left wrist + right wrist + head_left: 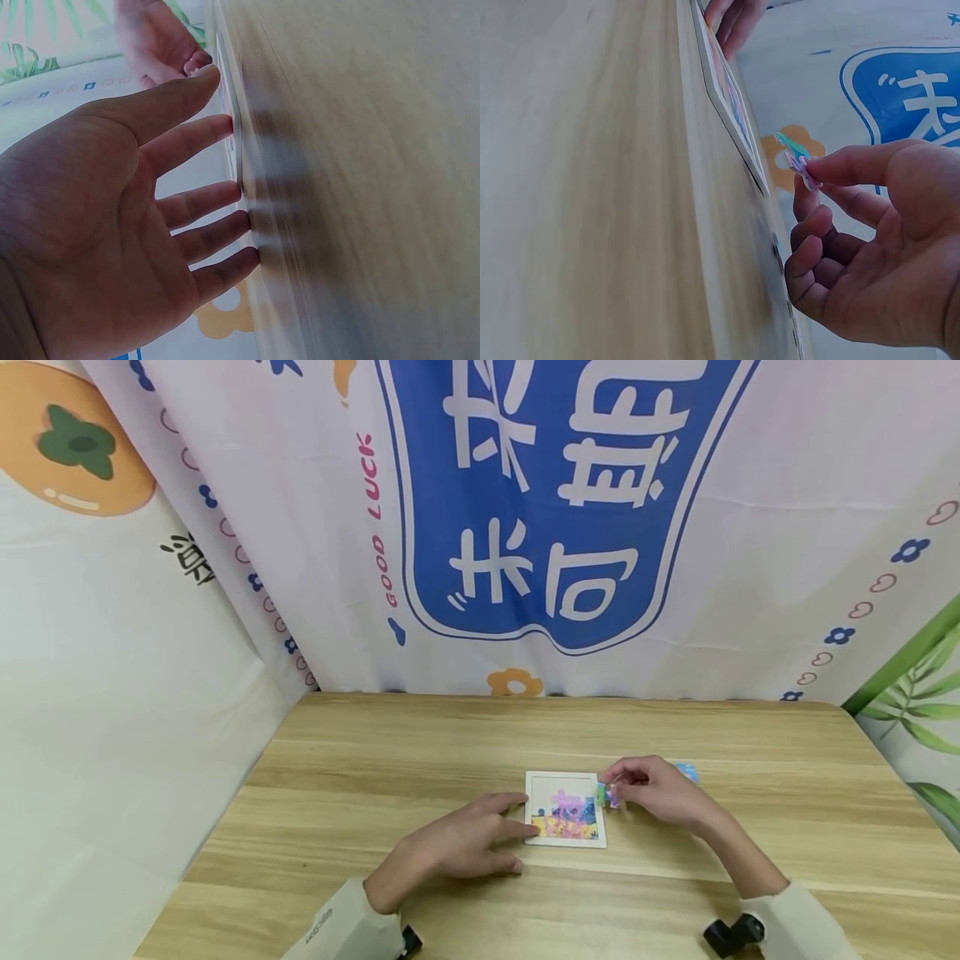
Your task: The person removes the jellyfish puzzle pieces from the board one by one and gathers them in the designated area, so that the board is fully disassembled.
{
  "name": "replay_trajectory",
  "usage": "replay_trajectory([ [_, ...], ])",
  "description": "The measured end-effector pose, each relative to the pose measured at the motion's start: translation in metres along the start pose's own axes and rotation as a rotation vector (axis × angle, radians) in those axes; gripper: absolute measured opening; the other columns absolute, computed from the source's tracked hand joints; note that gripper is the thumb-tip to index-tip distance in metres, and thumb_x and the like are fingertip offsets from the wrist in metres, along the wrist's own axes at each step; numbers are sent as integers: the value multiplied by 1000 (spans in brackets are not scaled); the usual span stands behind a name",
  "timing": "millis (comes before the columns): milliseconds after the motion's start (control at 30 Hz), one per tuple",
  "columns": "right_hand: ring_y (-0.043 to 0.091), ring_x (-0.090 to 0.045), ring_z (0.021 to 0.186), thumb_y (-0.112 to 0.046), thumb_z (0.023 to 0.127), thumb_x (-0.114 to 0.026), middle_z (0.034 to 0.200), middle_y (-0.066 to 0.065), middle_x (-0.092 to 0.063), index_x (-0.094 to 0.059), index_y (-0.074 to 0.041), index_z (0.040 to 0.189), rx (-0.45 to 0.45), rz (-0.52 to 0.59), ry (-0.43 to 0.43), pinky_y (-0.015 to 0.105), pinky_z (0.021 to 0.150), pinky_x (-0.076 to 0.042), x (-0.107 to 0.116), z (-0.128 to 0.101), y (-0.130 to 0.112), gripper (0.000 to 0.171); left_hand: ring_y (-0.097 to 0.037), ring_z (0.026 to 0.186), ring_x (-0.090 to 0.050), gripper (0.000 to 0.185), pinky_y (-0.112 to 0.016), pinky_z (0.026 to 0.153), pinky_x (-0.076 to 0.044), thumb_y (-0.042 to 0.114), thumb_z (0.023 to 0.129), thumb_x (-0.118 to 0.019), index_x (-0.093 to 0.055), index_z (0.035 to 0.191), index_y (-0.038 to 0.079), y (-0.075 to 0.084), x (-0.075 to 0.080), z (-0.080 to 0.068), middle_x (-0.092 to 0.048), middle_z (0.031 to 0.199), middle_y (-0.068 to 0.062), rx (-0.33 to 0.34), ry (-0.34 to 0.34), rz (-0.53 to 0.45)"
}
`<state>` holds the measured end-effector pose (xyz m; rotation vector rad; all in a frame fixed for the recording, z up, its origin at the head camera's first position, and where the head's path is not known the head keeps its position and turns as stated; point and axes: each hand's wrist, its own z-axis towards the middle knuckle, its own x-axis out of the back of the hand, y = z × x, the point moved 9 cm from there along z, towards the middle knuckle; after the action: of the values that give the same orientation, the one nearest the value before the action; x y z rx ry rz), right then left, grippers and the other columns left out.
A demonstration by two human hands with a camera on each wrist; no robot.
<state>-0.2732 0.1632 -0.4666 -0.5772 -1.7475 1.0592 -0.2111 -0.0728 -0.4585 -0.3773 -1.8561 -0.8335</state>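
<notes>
A small white-framed puzzle board [566, 809] lies on the wooden table [375, 777]; its lower part is filled with coloured pieces, its upper part bare. My left hand [465, 842] rests flat beside the board's left edge, fingers straight, fingertips touching that edge [232, 161]. My right hand [651, 789] is at the board's right edge and pinches a small coloured puzzle piece [607, 794] between thumb and forefinger, just above the table. In the right wrist view the puzzle piece [795, 159] hangs clear of the board [731, 112].
Another light-blue piece [687, 771] lies on the table just behind my right hand. Printed cloth backdrops [525, 527] close off the table's far and left sides. Black wrist straps [731, 933] show at both cuffs.
</notes>
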Motion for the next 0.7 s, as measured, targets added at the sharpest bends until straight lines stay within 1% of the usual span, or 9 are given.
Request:
replay_trajectory([
  [200, 17, -57, 88, -14, 103, -69, 100, 8, -70, -76, -4, 120, 16, -17, -5, 24, 71, -47, 11, -7, 5, 21, -28, 161, -36, 50, -49, 130, -38, 42, 104, -71, -62, 152, 32, 1, 1, -1, -37, 174, -8, 3, -3, -1],
  [467, 14, -56, 86, -12, 104, -68, 100, 8, -69, -75, -2, 121, 19, -20, -1, 23, 70, -48, 23, -15, 14, 21, -27, 161, -36, 50, -48, 130, -38, 41, 104, -72, -63, 152, 31, 1, 0, -1, -36, 175, -7, 8, -8, -14],
  [700, 12, -53, 85, -11, 104, -66, 100, 8, -68, -75, -2, 121, 10, -40, 3, 23, 69, -45, 28, -18, 19, 21, -27, 161, -36, 50, -48, 130, -38, 42, 104, -71, -63, 152, 31, 0, 0, -1, -36, 175, -7, 5, -4, -9],
])
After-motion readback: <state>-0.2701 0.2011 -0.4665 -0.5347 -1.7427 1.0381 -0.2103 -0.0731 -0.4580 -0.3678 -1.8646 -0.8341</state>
